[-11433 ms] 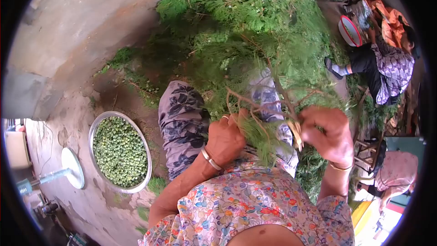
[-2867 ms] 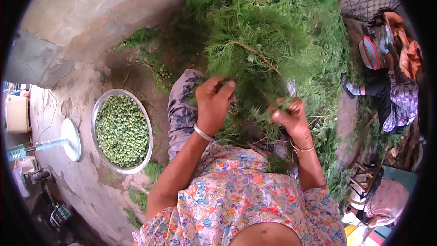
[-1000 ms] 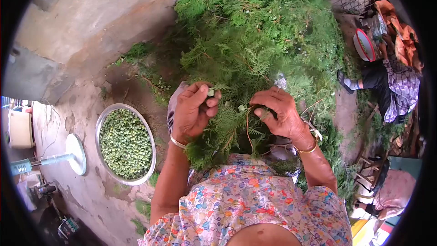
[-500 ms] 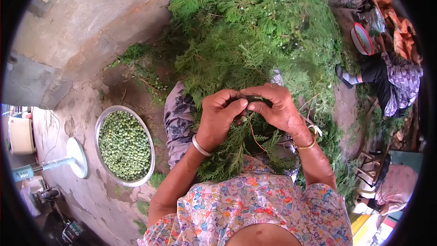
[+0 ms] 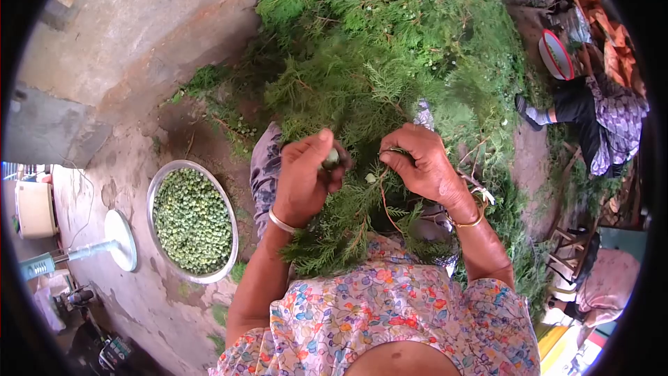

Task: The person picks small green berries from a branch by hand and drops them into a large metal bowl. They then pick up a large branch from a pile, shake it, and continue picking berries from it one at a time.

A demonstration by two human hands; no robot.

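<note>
My left hand (image 5: 304, 175) is curled around some small green cones (image 5: 332, 160), its thumb raised and its fingertips dark. To its right, my right hand (image 5: 422, 167) is closed in a pinch on what looks like a conifer sprig, mostly hidden by the fingers. Below both hands a leafy conifer branch (image 5: 348, 226) lies across my lap, with a thin reddish stem (image 5: 387, 203) rising toward the right hand. A large heap of green conifer branches (image 5: 417, 49) spreads in front of my knees.
A metal basin (image 5: 151, 217) full of green cones stands on the floor at left, near a pale fan (image 5: 120, 240). At right another person (image 5: 616, 122) sits by a red-rimmed basin (image 5: 547, 45). A concrete wall (image 5: 160, 21) rises at upper left.
My hands were together at the fingertips and have moved apart. The left hand went left and turned, showing the green cones in it; the right hand stayed nearly in place.
</note>
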